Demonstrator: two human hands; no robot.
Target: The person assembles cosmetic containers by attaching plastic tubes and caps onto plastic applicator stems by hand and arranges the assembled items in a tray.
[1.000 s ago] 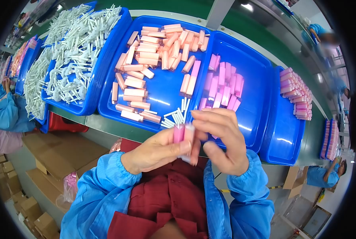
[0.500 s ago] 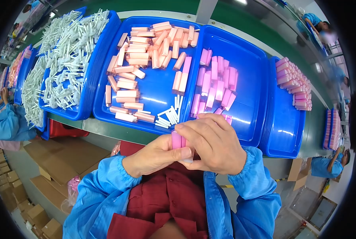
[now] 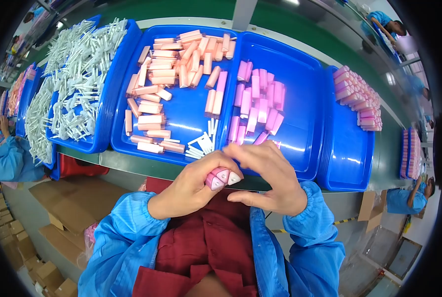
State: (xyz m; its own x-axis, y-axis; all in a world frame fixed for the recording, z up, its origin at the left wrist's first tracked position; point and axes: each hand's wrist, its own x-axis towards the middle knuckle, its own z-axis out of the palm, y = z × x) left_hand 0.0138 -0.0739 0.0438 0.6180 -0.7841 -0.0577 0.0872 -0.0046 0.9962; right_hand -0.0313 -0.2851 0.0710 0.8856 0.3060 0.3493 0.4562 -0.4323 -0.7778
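Note:
Three triangular tubes (image 3: 222, 177), pink and pale peach, are bundled in my left hand (image 3: 194, 183), their ends turned toward me. My right hand (image 3: 273, 178) is just to the right of the bundle, thumb and fingers apart, with nothing held in it. Beyond my hands, pink tubes (image 3: 261, 106) lie loose in a blue tray (image 3: 300, 109). Left of it, another blue tray (image 3: 186, 109) contains peach tubes (image 3: 151, 106) with clear ends and a small group of white sticks (image 3: 201, 143) in its near corner.
Stacked blue trays (image 3: 102, 114) at left bear heaps of white plastic pieces (image 3: 77, 94). The right-hand blue tray (image 3: 347, 161) has packed pink tubes (image 3: 359, 99). Below the green bench (image 3: 132, 163) lies cardboard (image 3: 77, 198). Co-workers in blue sit at left (image 3: 15, 158) and right (image 3: 406, 200).
My right hand has come off the bundle and opened. My left hand has turned the tubes so their triangular ends face me. The view has shifted slightly.

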